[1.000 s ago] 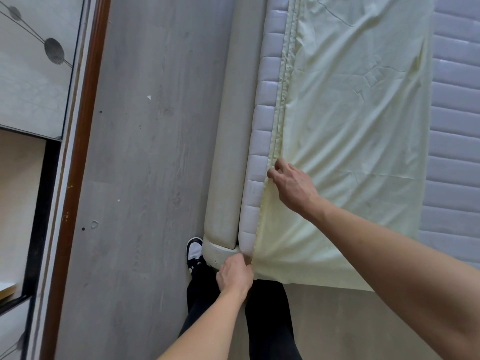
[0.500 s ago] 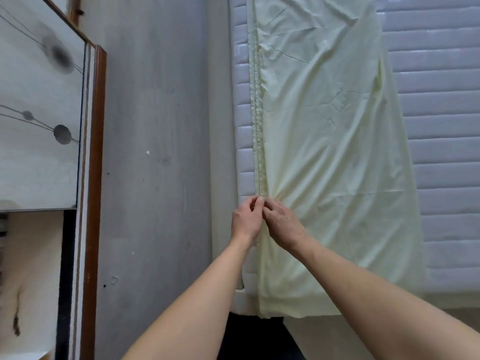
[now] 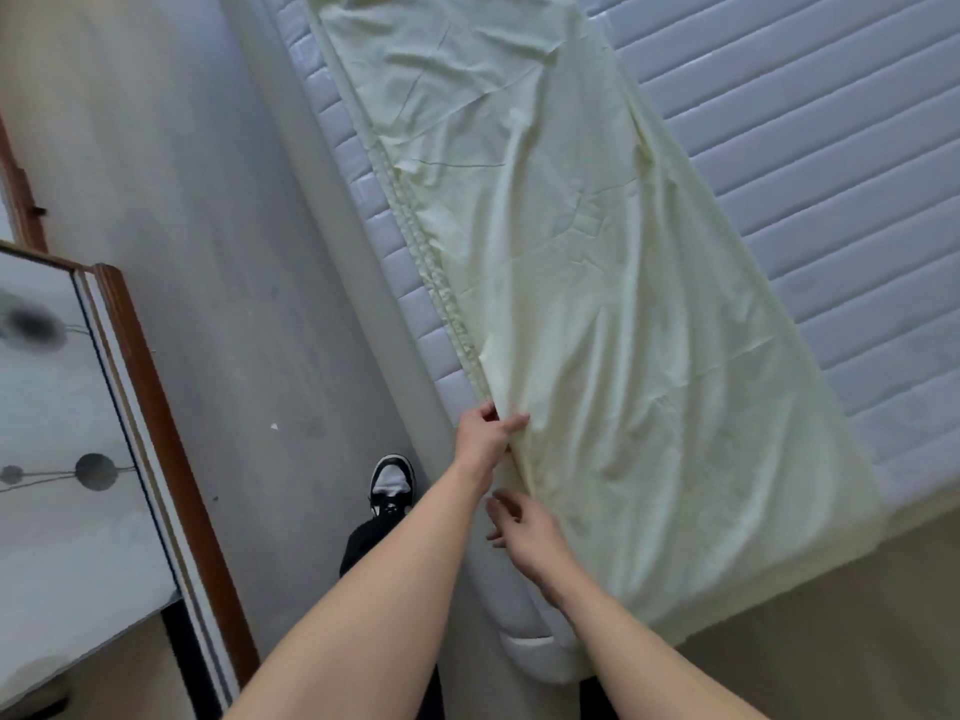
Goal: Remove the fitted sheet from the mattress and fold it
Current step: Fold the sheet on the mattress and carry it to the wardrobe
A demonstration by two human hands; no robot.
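Right hand (image 3: 524,527) was nearest, fingers loosely spread, holding nothing, hovering just short of the fitted sheet (image 3: 597,304) at its near left edge; contact unclear. Left hand (image 3: 485,433) sat just beyond it, thumb and fingers pinching the sheet's gathered elastic hem where it ran along the mattress (image 3: 810,163) side.

The sheet was already off the corners, lying doubled into a long strip on top of the mattress, stretching away from both hands. Quilted mattress top was bare to the right of the hands. A shoe (image 3: 392,485) stood on the floor (image 3: 182,200) left of the hands; a cabinet (image 3: 78,407) was further left.

Step, as judged: removal done, folding underway, the hem edges being lined up. Next move likely calls for the right hand to take a grip on the hem nearer the body, then both hands to draw that edge taut and carry it across for another fold. Risk: layers slipping out of line.
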